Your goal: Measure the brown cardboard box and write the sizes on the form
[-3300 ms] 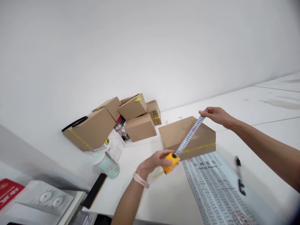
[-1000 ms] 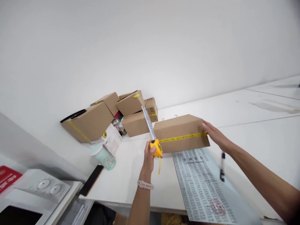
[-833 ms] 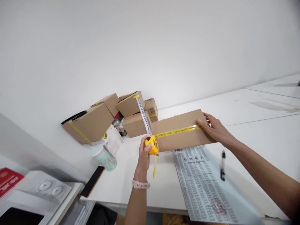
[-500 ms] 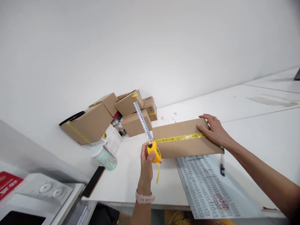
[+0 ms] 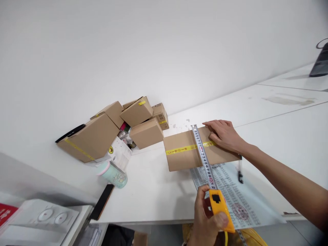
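Note:
My left hand [image 5: 207, 218] is closed round a yellow tape measure [image 5: 221, 210], low in front of the table edge. Its silver blade [image 5: 203, 157] is drawn out and runs up across the cardboard box [image 5: 179, 160], its tip near the box's far edge. Yellow printed packing tape [image 5: 181, 149] crosses the box lengthwise. My right hand [image 5: 224, 136] rests on the box's right part, fingers stretched over the far edge and thumb on the top. Beneath and in front of the box lies a printed sheet [image 5: 241, 191]. A black-capped pen [image 5: 240, 174] is beside the box's right corner.
Several cardboard boxes [image 5: 146, 133] are piled against the wall at left. A mint cup [image 5: 114, 175] with a pink lid stands near a white printed packet [image 5: 120, 153]. A black strip [image 5: 102, 201] lies at the table's left edge. A dark object [image 5: 320, 63] stands far right.
My left hand has brought the tape measure right and nearer, so the blade now lies across the box instead of left of it. My right hand has shifted slightly left on the box.

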Tool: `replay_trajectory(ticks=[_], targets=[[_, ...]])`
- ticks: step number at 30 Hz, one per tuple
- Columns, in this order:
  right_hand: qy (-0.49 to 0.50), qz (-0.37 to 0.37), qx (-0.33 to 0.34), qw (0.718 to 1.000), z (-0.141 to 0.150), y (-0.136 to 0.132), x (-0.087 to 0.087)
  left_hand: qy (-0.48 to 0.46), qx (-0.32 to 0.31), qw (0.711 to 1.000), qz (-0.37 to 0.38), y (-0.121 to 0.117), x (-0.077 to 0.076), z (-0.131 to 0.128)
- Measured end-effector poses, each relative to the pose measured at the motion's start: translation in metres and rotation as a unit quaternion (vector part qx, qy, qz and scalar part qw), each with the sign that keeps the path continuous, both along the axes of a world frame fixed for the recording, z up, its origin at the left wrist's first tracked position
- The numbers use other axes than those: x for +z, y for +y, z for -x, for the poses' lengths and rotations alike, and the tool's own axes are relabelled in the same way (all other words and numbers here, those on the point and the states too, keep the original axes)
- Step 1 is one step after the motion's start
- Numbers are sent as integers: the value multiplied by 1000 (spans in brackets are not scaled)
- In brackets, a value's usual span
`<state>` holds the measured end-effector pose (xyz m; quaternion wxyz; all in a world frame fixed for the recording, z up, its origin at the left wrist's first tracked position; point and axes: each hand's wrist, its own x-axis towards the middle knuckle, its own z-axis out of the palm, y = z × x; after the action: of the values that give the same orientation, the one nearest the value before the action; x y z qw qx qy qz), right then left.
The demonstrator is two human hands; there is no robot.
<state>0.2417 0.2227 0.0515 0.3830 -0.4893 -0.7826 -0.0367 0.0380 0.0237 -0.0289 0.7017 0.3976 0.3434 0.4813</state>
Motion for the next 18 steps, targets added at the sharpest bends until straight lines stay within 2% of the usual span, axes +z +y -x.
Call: replay_trajectory(ticks=[6, 14, 18], targets=[[-64, -23, -8, 998, 4, -3, 2, 1, 20, 1000, -14, -2, 1, -5], [-160, -63, -37, 984, 10, -8, 9, -28, 20, 999, 0, -10, -18, -5], [-193, -67, -37, 978, 12, -11, 13, -22, 17, 1000, 7, -9, -22, -8]])
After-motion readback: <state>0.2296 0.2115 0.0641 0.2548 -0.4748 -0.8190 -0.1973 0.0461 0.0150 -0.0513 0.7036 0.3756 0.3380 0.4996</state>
